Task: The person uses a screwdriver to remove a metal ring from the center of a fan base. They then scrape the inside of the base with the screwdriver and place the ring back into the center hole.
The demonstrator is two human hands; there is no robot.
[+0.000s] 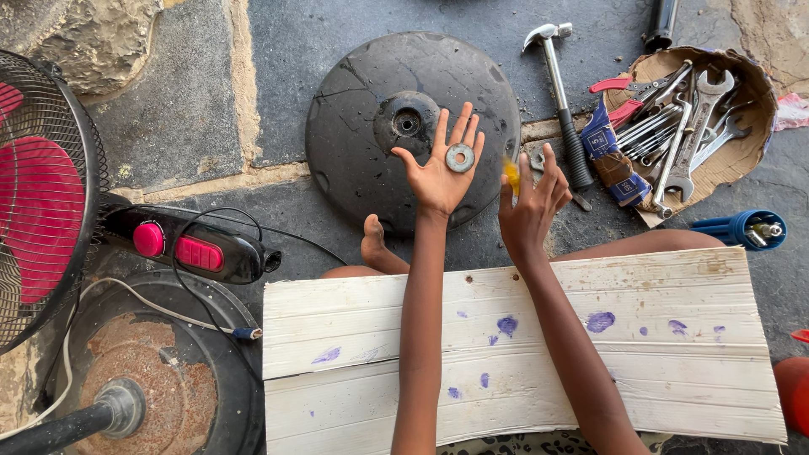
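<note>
Board: white, purple-stained, lying across the person's lap, under both forearms, its long axis running left-right.

Fan cage: far left of the left hand, red blades showing inside; a rusty base with a pole sitting below it, nearer the viewer.

Disc: black, round, lying flat on the stone floor directly beyond and beneath both hands, a central hole just left of the left fingertips.

Tray: cardboard, well right of the right hand, holding a heap of wrenches mostly pointing up-right.

Switch box: black with pink buttons, left of the left forearm.

Hammer: just beyond the right hand, head pointing away, handle running toward the hand.

Left hand: reaching forward from the lap, forearm running straight up the frame, palm turned up, fingers spread and pointing away. It is lying open and flat, gripping nothing, only carrying a load.

Right hand: just beside the left, back of hand facing the camera, fingers loosely curled and pointing away. Something yellow is showing at its left edge; cannot tell whether the hand is pinching it.

Washer: metal ring, resting flat at the base of the left fingers, hole facing up; being round, it is showing no long axis.
</note>
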